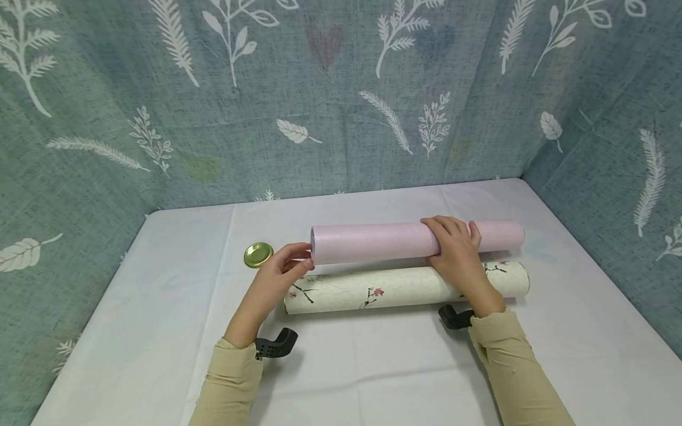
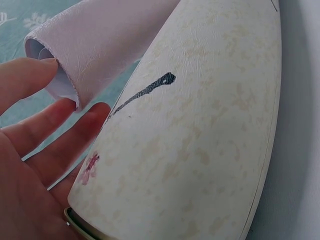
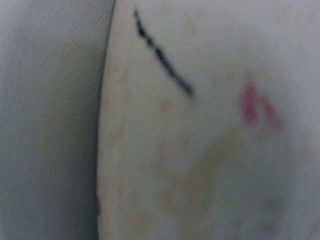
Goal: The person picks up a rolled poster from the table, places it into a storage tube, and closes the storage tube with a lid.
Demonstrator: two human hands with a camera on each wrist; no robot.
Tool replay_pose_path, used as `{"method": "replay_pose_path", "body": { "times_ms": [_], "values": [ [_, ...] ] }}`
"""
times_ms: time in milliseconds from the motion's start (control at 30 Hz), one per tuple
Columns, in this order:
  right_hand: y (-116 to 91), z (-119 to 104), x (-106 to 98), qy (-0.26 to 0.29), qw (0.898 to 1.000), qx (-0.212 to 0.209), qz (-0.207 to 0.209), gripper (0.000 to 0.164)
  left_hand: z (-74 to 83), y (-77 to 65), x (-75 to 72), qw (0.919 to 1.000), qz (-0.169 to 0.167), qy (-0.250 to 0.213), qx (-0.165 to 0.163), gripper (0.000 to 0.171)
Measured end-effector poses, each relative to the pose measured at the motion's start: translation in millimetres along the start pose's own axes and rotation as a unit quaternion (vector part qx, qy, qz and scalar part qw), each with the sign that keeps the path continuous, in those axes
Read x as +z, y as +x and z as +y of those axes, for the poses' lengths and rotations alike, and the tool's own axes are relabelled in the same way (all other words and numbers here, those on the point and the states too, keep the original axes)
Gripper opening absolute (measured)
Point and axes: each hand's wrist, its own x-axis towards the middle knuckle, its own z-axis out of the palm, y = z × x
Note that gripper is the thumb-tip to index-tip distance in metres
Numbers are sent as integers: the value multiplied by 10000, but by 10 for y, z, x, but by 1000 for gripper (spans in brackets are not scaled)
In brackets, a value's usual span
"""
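A long pale pink tube (image 1: 373, 242) lies crosswise behind a cream tube (image 1: 335, 293) printed with dark twigs and red blossoms. My right hand (image 1: 457, 254) grips the pink tube from above, right of its middle. At its left end is my left hand (image 1: 273, 281), fingers spread and loosely bent. In the left wrist view, the thumb (image 2: 35, 75) and a fingertip meet the rim of the pink tube's open end, where a pale curled layer (image 2: 46, 54) shows inside. A gold metal edge (image 2: 80, 225) rings the cream tube's near end. The right wrist view is filled mostly by blurred cream tube (image 3: 175, 145).
A round gold lid (image 1: 258, 254) lies on the white-covered table (image 1: 133, 331), just left of my left hand. Leaf-patterned teal cloth (image 1: 330, 142) hangs behind and along both sides. A black wrist mount (image 1: 277, 343) sits at each cuff.
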Motion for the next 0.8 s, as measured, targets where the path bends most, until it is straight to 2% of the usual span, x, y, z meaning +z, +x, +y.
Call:
{"method": "replay_pose_path", "body": {
  "times_ms": [167, 267, 500, 667, 800],
  "values": [
    [0, -2, -6, 12, 10000, -24, 28, 69, 173, -60, 10, 9999, -60, 55, -103, 34],
    [3, 1, -6, 22, 10000, -41, 41, 69, 226, -78, 13, 9998, -88, 119, -104, 34],
    [11, -12, -8, 26, 10000, -26, 26, 69, 6, -6, 2, 9999, -73, 143, -12, 36],
    [11, -18, -11, 10, 10000, -22, 13, 68, -25, 5, -1, 9999, -54, 154, -4, 36],
    [11, -17, -11, -5, 10000, -24, 20, 69, 72, -30, -23, 9998, 20, 173, -35, 33]
  ]
}}
